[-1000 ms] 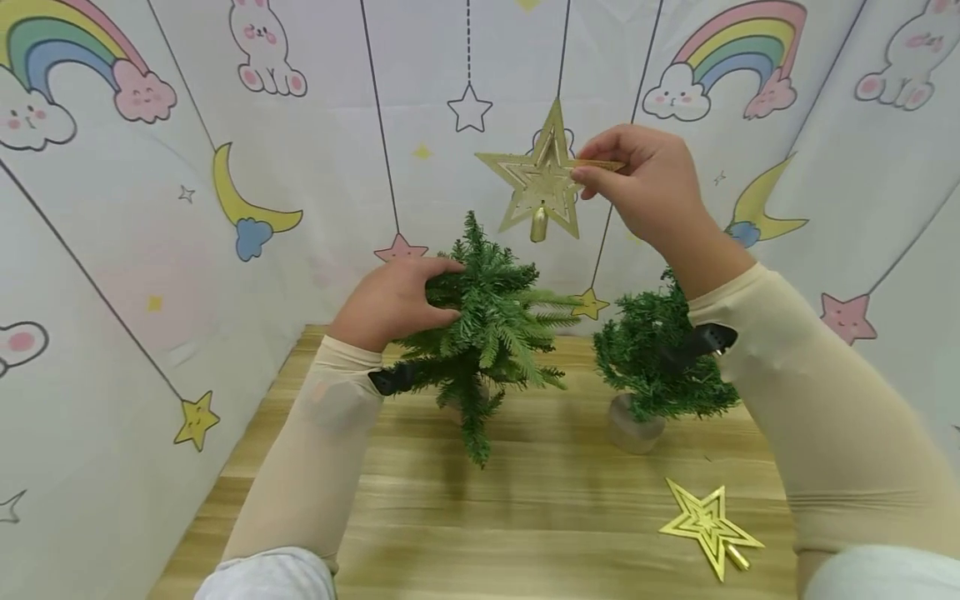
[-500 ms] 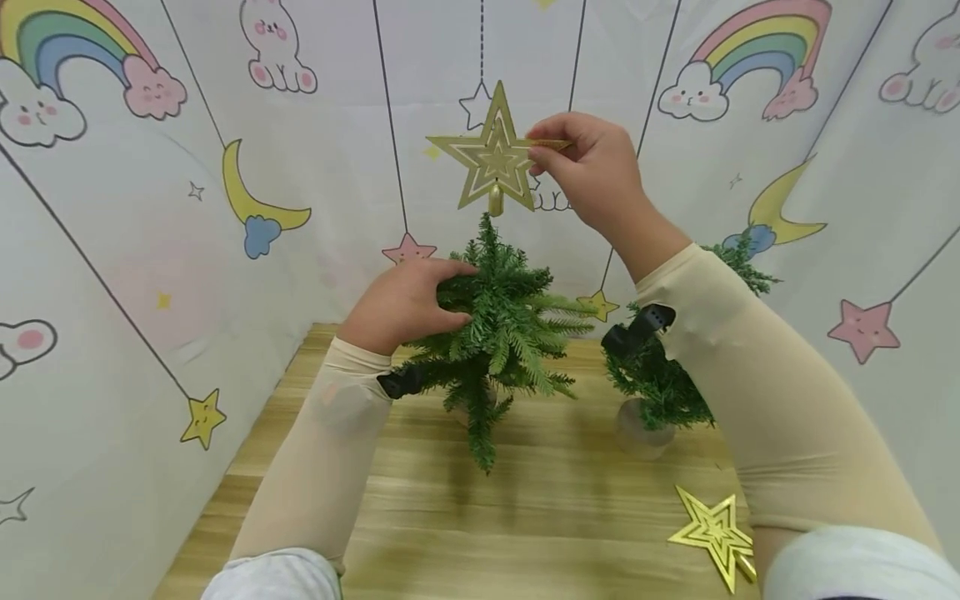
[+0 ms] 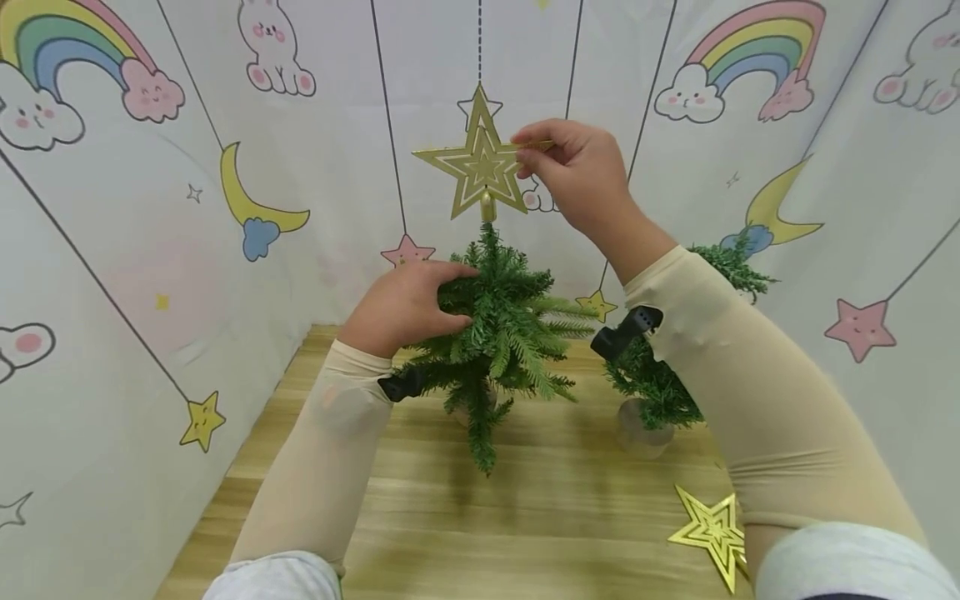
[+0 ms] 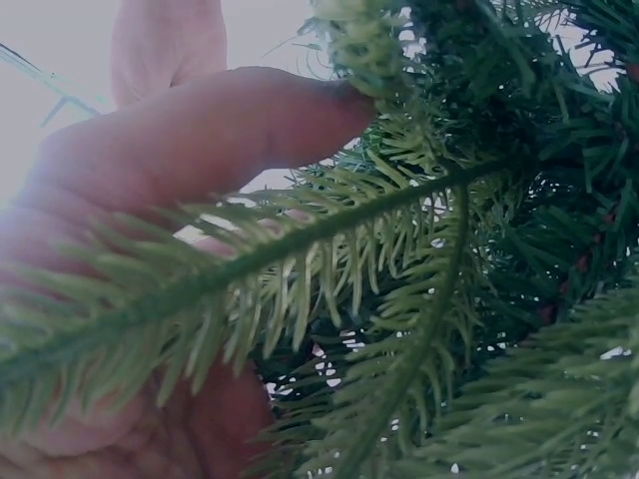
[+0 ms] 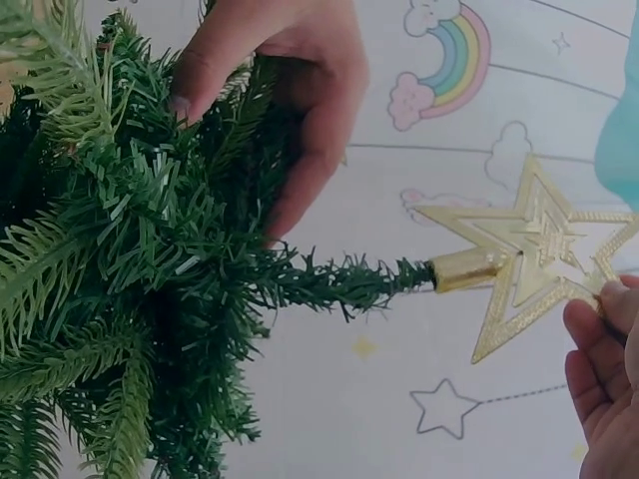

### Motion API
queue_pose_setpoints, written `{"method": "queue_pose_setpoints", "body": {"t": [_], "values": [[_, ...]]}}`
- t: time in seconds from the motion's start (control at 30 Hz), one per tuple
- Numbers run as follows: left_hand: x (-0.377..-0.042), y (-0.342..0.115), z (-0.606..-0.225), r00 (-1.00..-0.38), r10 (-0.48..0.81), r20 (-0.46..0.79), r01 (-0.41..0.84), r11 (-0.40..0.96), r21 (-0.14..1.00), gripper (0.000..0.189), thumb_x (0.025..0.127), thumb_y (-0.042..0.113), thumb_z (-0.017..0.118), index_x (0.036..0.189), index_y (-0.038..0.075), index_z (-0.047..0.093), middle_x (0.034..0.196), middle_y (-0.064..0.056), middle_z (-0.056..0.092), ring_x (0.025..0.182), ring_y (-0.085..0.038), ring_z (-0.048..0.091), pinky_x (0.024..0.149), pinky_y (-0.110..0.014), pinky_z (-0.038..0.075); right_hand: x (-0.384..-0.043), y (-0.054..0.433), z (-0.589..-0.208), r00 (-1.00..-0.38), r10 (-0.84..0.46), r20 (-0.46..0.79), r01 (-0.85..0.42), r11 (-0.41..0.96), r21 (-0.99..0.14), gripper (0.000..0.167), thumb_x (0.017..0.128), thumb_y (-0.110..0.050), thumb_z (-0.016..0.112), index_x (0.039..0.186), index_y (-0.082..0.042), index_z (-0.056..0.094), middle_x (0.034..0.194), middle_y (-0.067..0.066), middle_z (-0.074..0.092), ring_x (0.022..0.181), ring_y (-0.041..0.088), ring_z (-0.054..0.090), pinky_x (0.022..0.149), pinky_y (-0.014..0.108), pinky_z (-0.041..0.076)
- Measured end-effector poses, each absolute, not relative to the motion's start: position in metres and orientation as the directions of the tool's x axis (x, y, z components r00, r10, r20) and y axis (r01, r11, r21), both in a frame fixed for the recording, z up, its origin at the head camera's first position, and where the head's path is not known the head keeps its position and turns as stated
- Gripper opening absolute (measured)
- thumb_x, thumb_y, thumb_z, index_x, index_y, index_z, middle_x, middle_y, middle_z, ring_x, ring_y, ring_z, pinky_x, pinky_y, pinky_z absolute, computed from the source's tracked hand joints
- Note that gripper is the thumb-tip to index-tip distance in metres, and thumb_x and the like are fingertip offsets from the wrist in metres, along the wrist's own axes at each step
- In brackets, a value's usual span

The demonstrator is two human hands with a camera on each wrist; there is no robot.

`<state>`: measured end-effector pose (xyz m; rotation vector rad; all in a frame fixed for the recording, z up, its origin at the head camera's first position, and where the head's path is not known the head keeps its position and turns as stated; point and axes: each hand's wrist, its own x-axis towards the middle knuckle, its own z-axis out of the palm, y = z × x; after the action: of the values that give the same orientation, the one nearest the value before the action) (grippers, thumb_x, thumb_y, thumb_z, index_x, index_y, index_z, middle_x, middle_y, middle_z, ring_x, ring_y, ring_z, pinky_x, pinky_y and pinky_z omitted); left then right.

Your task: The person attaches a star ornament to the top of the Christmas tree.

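Observation:
A small artificial Christmas tree (image 3: 502, 333) stands upright on the table. My left hand (image 3: 401, 304) holds its upper part from the left, thumb and fingers curved around the branches; the left wrist view shows the thumb (image 4: 250, 125) among the needles. Above the tree, my right hand (image 3: 585, 171) pinches the right point of a gold star tree topper (image 3: 483, 167) between thumb and fingers. The topper is upright with its short tube (image 5: 467, 269) downward. In the right wrist view the tree's top sprig (image 5: 369, 284) meets the mouth of that tube.
A second green tree (image 3: 652, 392) with a round base (image 3: 645, 429) stands to the right, partly behind my right forearm. Another gold star topper (image 3: 712, 529) lies on the wooden table (image 3: 585, 533), partly covered by the arm. A cartoon-printed backdrop (image 3: 337, 167) encloses the table.
My right hand has brought the star topper leftward over the tree, then slightly down until its tube meets the top sprig. The left hand keeps its hold on the tree.

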<state>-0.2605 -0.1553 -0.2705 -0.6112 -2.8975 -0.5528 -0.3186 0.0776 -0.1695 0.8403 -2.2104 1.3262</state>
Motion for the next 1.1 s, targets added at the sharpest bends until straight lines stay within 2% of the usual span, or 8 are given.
{"method": "queue_pose_setpoints", "body": {"t": [0.13,0.37,0.5,0.57,0.73,0.8,0.97,1.1], "values": [[-0.260,-0.157,-0.273,-0.911,0.363,0.197,0.411,0.841,0.350,0.066,0.089,0.039,0.082,0.149,0.031,0.057,0.144,0.003,0.062,0.061,-0.013,0.061,0.080,-0.041,0.055,-0.320,0.077,-0.176,-0.740,-0.308,0.598,-0.672,0.385,-0.633,0.018,0.101,-0.016,0.069,0.115,-0.010,0.079,0.100,0.005,0.077,0.083,0.012,0.071,0.068,0.027,0.047],[-0.261,-0.160,-0.277,-0.919,0.351,0.179,0.393,0.846,0.360,0.068,0.088,0.039,0.084,0.150,0.032,0.057,0.144,0.004,0.062,0.084,-0.013,0.067,0.086,-0.044,0.056,-0.328,0.079,-0.188,-0.774,-0.310,0.551,-0.629,0.470,-0.619,0.019,0.102,-0.018,0.069,0.117,-0.012,0.079,0.091,0.004,0.077,0.082,0.011,0.071,0.063,0.026,0.043],[-0.261,-0.159,-0.277,-0.917,0.355,0.181,0.397,0.846,0.354,0.068,0.087,0.039,0.084,0.149,0.032,0.057,0.144,0.004,0.062,0.091,-0.013,0.067,0.088,-0.045,0.056,-0.331,0.080,-0.194,-0.779,-0.299,0.551,-0.624,0.451,-0.638,0.019,0.102,-0.016,0.069,0.117,-0.010,0.079,0.098,0.006,0.078,0.083,0.011,0.072,0.077,0.024,0.052],[-0.261,-0.159,-0.277,-0.915,0.359,0.185,0.402,0.843,0.357,0.067,0.088,0.038,0.083,0.149,0.031,0.057,0.144,0.003,0.062,0.083,-0.014,0.066,0.085,-0.043,0.055,-0.331,0.081,-0.196,-0.782,-0.286,0.553,-0.620,0.438,-0.651,0.019,0.102,-0.014,0.068,0.117,-0.009,0.079,0.100,0.007,0.078,0.082,0.012,0.071,0.079,0.024,0.054],[-0.261,-0.159,-0.277,-0.908,0.369,0.197,0.418,0.829,0.373,0.066,0.088,0.035,0.083,0.149,0.030,0.057,0.143,0.003,0.062,0.060,-0.016,0.058,0.077,-0.039,0.051,-0.330,0.082,-0.197,-0.784,-0.257,0.565,-0.616,0.436,-0.656,0.019,0.103,-0.013,0.067,0.116,-0.011,0.080,0.099,0.008,0.077,0.077,0.014,0.069,0.069,0.025,0.049],[-0.261,-0.159,-0.276,-0.908,0.370,0.195,0.418,0.830,0.370,0.066,0.088,0.035,0.083,0.149,0.030,0.057,0.144,0.003,0.061,0.068,-0.015,0.062,0.079,-0.040,0.053,-0.330,0.082,-0.197,-0.779,-0.258,0.572,-0.621,0.440,-0.648,0.020,0.103,-0.014,0.066,0.116,-0.012,0.081,0.098,0.007,0.077,0.077,0.014,0.068,0.065,0.025,0.047],[-0.262,-0.158,-0.274,-0.917,0.356,0.183,0.399,0.844,0.357,0.067,0.088,0.038,0.083,0.150,0.032,0.057,0.149,0.003,0.058,0.108,-0.017,0.068,0.090,-0.046,0.056,-0.331,0.080,-0.196,-0.764,-0.264,0.589,-0.638,0.449,-0.626,0.020,0.104,-0.015,0.065,0.116,-0.013,0.081,0.097,0.006,0.078,0.076,0.013,0.069,0.059,0.025,0.041],[-0.263,-0.158,-0.273,-0.918,0.355,0.178,0.396,0.846,0.358,0.068,0.088,0.037,0.083,0.150,0.032,0.056,0.150,0.003,0.057,0.109,-0.018,0.068,0.092,-0.047,0.055,-0.333,0.080,-0.196,-0.768,-0.256,0.587,-0.632,0.449,-0.631,0.021,0.104,-0.014,0.064,0.116,-0.014,0.082,0.096,0.007,0.078,0.076,0.013,0.068,0.059,0.024,0.040]]}}
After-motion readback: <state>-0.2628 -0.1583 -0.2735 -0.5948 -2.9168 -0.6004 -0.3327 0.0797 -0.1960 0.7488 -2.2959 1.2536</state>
